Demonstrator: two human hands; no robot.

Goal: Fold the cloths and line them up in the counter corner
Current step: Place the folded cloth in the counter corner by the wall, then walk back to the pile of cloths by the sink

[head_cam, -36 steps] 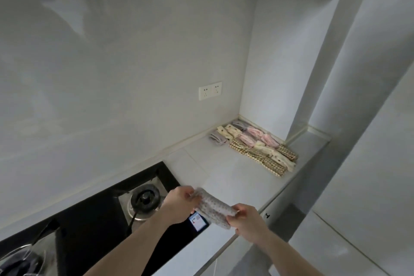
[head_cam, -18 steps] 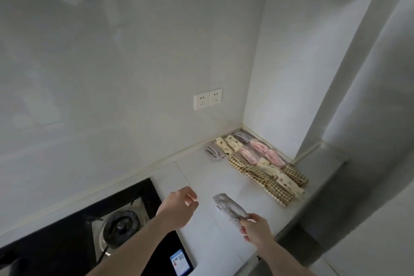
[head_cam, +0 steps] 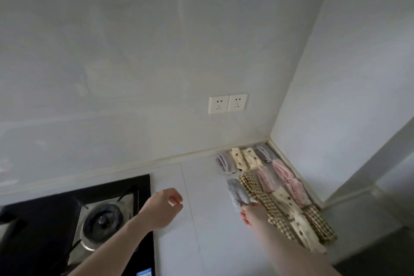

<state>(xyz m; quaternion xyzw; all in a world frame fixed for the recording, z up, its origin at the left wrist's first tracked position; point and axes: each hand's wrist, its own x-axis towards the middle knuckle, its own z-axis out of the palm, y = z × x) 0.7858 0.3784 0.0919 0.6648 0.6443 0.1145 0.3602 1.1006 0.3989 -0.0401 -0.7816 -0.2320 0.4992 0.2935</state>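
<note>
Head: folded cloth [head_cam: 238,192] beside checked row [head_cam: 264,197]

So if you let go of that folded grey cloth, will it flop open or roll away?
The folded grey spotted cloth in the right hand is probably soft and light, held by one end. It looks flattish, so rolling seems unlikely. It might loosen slightly, though the folded cloths in the corner kept their shape.

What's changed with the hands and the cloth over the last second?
The left hand let go of the folded cloth and hangs loosely curled over the counter. The right hand carried it alone to the corner, beside the checked cloth. The lined-up cloths stayed put.
</note>
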